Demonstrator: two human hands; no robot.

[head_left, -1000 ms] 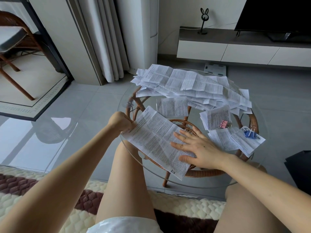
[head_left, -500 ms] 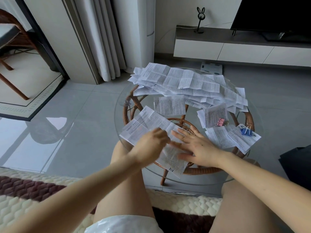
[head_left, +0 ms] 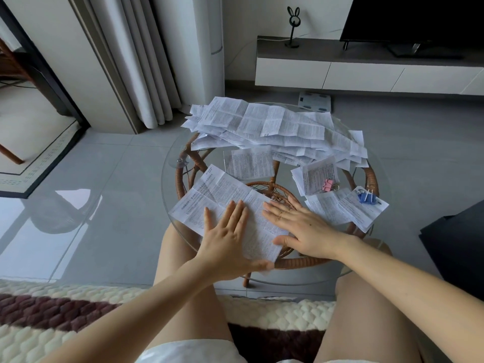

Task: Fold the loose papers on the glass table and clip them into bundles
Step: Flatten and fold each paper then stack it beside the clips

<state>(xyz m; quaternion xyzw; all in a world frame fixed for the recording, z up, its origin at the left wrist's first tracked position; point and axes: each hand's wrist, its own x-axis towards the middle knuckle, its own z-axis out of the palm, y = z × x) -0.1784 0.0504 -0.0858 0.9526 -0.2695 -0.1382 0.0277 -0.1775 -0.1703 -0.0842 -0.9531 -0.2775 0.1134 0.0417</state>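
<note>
A long printed sheet [head_left: 217, 195] lies unfolded on the near side of the round glass table [head_left: 172, 205]. My left hand [head_left: 225, 242] presses flat on its near half, fingers straight. My right hand [head_left: 301, 226] lies flat on its right end, fingers spread. A big heap of loose papers [head_left: 275, 127] covers the far side of the table. One folded paper [head_left: 248, 163] sits alone in the middle. To the right lie a bundle with a pink clip [head_left: 327, 185] and a bundle with a blue clip [head_left: 366, 197].
The table has a rattan base [head_left: 309, 262] under the glass. My knees sit under its near edge, above a quilted rug [head_left: 52, 310]. A dark object [head_left: 455, 242] stands at the right. A TV bench [head_left: 366, 69] and a floor scale [head_left: 315, 100] are behind.
My left hand let go of the sheet's far left corner, swept across to the middle and now presses flat on the sheet. The sheet lies flatter. My right hand stayed put.
</note>
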